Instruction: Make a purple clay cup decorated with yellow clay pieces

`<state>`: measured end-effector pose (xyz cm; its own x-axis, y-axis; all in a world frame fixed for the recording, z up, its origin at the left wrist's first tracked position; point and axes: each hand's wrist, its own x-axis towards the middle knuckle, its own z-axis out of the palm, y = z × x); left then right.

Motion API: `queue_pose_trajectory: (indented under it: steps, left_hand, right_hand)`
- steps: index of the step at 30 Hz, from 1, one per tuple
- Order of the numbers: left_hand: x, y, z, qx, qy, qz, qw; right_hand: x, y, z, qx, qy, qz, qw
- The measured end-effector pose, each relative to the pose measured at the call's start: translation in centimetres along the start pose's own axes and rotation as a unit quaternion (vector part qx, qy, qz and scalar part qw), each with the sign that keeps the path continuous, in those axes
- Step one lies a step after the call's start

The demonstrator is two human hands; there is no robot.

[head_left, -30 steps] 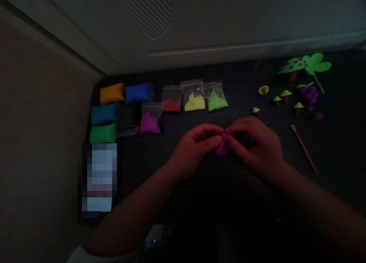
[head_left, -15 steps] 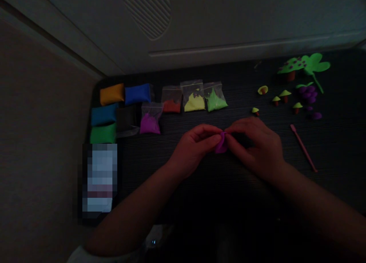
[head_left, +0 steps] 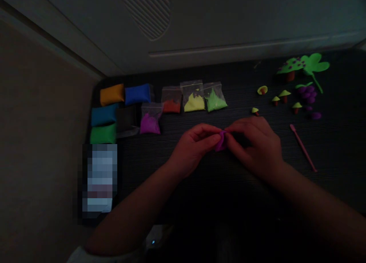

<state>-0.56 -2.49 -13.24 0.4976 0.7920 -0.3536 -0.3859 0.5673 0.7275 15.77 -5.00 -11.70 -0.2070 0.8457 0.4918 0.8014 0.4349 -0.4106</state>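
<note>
A small piece of purple modelling clay (head_left: 220, 142) is pinched between both hands over the dark tabletop. My left hand (head_left: 194, 146) grips its left side with thumb and fingertips. From the right, my right hand (head_left: 256, 145) pinches the upper right edge of the same clay. The piece looks thin and folded, though the fingers cover part of it. To the right of my right hand lies a slim pink modelling tool (head_left: 303, 148). Just beyond that hand is a tiny mushroom with a yellow cap (head_left: 255, 110).
Bags of clay stand at the back left, among them purple (head_left: 150, 124), yellow (head_left: 195, 102) and light green (head_left: 215, 101). A pixelated bright object (head_left: 100, 179) lies at the left edge. Back right are a green clover shape (head_left: 316, 63), a purple grape bunch (head_left: 307, 92) and several small mushrooms.
The purple clay's lower edge has risen slightly and its visible shape has shifted between the fingers. Both hands stay almost in place, still pinching it.
</note>
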Motion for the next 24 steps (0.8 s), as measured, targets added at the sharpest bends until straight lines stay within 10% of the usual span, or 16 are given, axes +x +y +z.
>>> queue_pose_trajectory:
  steps: [24]
  left_hand:
    - [0.00, 0.01, 0.05, 0.003, -0.001, 0.020, 1.000]
  right_hand:
    - [-0.03, -0.02, 0.03, -0.005, -0.005, 0.018, 1.000]
